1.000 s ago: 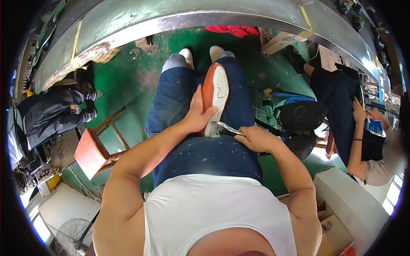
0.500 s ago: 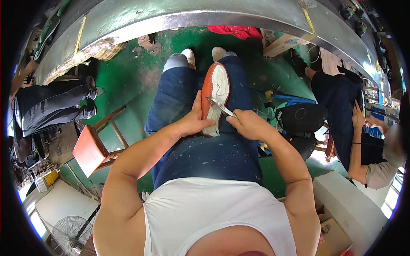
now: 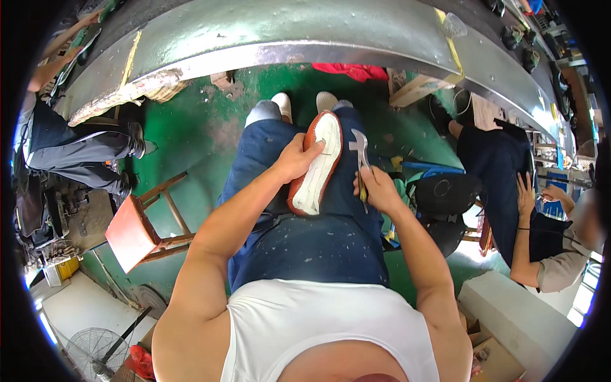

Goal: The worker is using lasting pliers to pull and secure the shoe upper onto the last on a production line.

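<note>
A reddish-brown shoe upper (image 3: 312,177) lies across my thighs, toe pointing away, its pale underside facing up with the leather edge turned in around it. My left hand (image 3: 294,157) grips its left side near the middle, thumb pressed on the white underside. To the right of the shoe, over my right thigh, my right hand (image 3: 380,190) is closed around the handles of metal lasting pincers (image 3: 362,151). Their head points away from me and stands apart from the shoe. The fingers hide part of the handles.
A long metal-edged workbench (image 3: 254,54) spans the far side. A red-topped wooden stool (image 3: 130,229) stands at left, a black bag (image 3: 443,193) at right. Co-workers sit on both sides, one with a visible hand (image 3: 526,194) at right. A fan (image 3: 95,350) is at lower left.
The pincers have come off the shoe and moved right, their head now pointing away. My left hand has shifted farther up the shoe, which has moved slightly toward me and tilted.
</note>
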Motion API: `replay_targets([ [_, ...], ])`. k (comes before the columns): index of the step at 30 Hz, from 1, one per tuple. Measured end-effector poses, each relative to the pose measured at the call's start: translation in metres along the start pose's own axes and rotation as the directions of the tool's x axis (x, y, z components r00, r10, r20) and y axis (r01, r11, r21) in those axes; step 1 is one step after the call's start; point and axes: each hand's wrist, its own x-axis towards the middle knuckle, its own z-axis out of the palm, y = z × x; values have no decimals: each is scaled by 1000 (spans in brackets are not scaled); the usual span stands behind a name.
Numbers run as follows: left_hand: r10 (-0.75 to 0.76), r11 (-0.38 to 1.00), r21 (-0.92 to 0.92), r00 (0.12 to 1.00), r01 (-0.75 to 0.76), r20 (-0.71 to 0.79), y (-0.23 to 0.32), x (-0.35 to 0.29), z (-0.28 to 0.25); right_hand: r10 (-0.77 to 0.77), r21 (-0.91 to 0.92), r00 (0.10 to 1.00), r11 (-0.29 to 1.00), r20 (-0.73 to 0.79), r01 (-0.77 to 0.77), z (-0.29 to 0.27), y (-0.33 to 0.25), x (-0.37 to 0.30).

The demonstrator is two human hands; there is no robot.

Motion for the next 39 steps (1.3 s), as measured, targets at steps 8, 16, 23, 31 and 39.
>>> replay_targets([
  [8, 440, 494, -852, 895, -173, 73, 122, -36, -57, 62, -176, 998, 982, -20, -65, 0, -23, -19],
  [16, 424, 436, -887, 904, -151, 54, 72, 7, -52, -299, -858, 949, 457, 99, 234, 27, -39, -64],
  [23, 393, 396, -916, 912, -54, 116, 86, 2, -58, -584, -760, 798, 450, 147, 469, 18, -66, -50],
  [31, 432, 270, -962, 897, -28, 95, 125, -22, -55, -816, -594, 572, 422, 80, 685, 23, -162, -20],
  [39, 450, 337, -931, 893, -142, 26, 146, -41, -44, -936, -688, 348, 222, 48, 691, 40, -239, 6],
])
